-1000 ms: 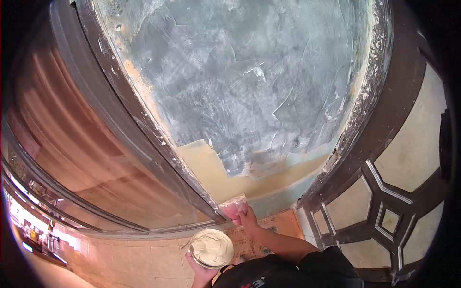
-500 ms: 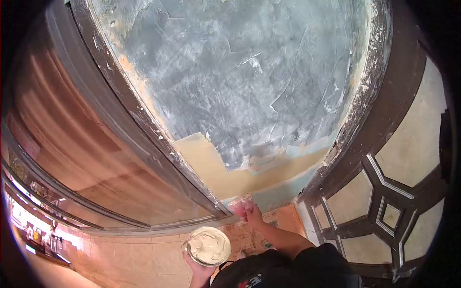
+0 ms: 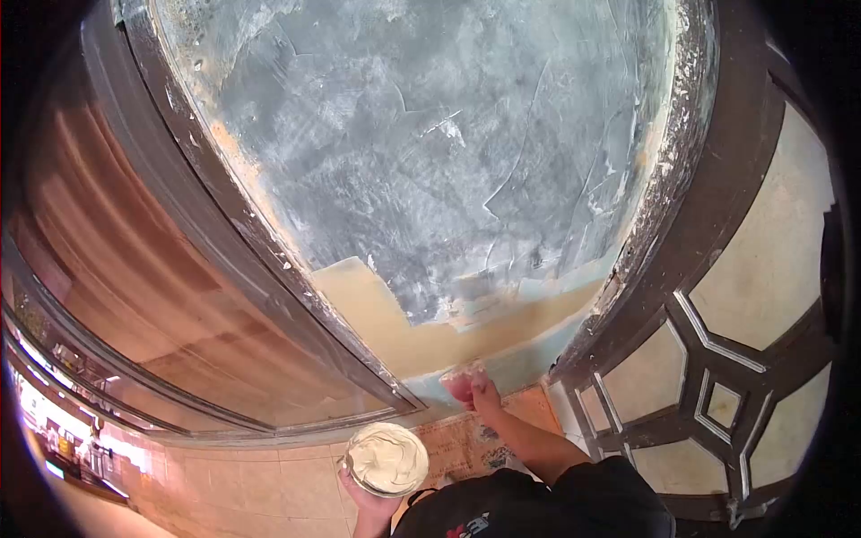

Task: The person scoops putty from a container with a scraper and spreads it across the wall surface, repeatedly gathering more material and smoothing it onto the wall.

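A round tub of cream-coloured paste rests in my left hand, whose fingers wrap its left side and underside. The paste is swirled on top. My right hand grips a pinkish-red spreader with pale paste along its upper edge. The spreader is at the bottom of the wall, by the pale blue strip under a tan band. Whether its edge touches the wall I cannot tell. Grey, patchy coating with white smears covers the wall above.
A dark wooden frame with a reddish curtain behind glass stands on the left. On the right is a dark door with pale panels. Below are floor tiles and a stained orange-brown sheet.
My right hand and the spreader have moved slightly to the right along the wall's base. The view has shifted a little, and the tub remains in my left hand.
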Motion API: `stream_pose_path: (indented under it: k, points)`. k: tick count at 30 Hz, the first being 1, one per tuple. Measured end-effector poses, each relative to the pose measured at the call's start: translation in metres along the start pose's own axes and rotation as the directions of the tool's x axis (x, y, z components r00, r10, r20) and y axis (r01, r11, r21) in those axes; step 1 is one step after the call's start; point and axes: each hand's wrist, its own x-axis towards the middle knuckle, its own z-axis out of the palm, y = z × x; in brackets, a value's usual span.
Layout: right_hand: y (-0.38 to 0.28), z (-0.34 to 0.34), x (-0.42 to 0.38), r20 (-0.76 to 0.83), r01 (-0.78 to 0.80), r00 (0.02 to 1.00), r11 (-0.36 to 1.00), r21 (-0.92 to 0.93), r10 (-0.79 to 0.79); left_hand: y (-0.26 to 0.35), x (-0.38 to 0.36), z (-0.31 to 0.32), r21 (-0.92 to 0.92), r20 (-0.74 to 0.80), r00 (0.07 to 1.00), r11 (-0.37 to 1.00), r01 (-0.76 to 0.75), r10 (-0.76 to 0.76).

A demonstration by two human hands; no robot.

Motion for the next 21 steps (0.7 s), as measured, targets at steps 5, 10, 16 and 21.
stream_pose_path:
  k: [5,10,16,21]
  points:
    - [-0.004,0.012,0.002,0.183,0.276,0.954,0.932,-0.234,-0.237,-0.011,-0.004,0.006,0.032,0.013,1.000,0.999,-0.022,0.022]
    - [0.018,-0.017,0.052,-0.001,0.534,0.787,0.681,-0.501,-0.617,-0.012,0.005,-0.020,0.385,0.086,0.993,0.922,0.043,-0.082]
    - [0.009,-0.073,0.014,-0.004,0.027,1.000,0.988,-0.152,-0.028,-0.015,0.017,-0.013,0.346,0.030,0.997,0.937,0.051,-0.065]
    - [-0.025,-0.061,-0.020,0.265,0.192,0.952,0.971,-0.140,-0.150,-0.016,0.027,-0.008,0.307,0.073,0.997,0.952,0.014,-0.038]
